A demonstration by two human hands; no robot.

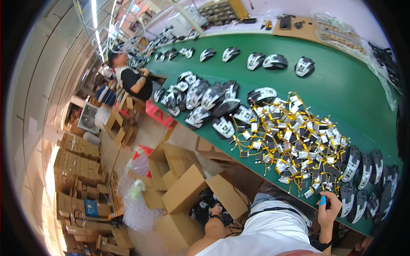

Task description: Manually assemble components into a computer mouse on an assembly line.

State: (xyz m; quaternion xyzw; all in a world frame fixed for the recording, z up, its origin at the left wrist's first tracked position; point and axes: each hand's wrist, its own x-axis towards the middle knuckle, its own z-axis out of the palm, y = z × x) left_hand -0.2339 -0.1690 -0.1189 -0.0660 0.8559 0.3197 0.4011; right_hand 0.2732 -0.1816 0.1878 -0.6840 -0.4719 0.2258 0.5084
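Observation:
My left hand (216, 209) is down inside an open cardboard box (184, 193), among black plastic parts (200, 212). Its fingers are mostly hidden there, so what it holds cannot be made out. My right hand (329, 210) is at the near edge of the green table, with a blue wrap on one digit. Its fingers are loosely bent and apart, and nothing shows between them. Just beyond it spreads a heap of small wired battery packs (294, 147), silver and black with yellow tape. Black-and-grey computer mouse shells (351, 164) stand in rows to its right.
More mouse shells (213, 96) are piled left of the batteries, and a spaced row of them (230, 54) crosses the green table (341, 94). A co-worker (132, 79) is at the table's far left. Cardboard boxes (79, 160) and bubble wrap (139, 205) occupy the floor to the left.

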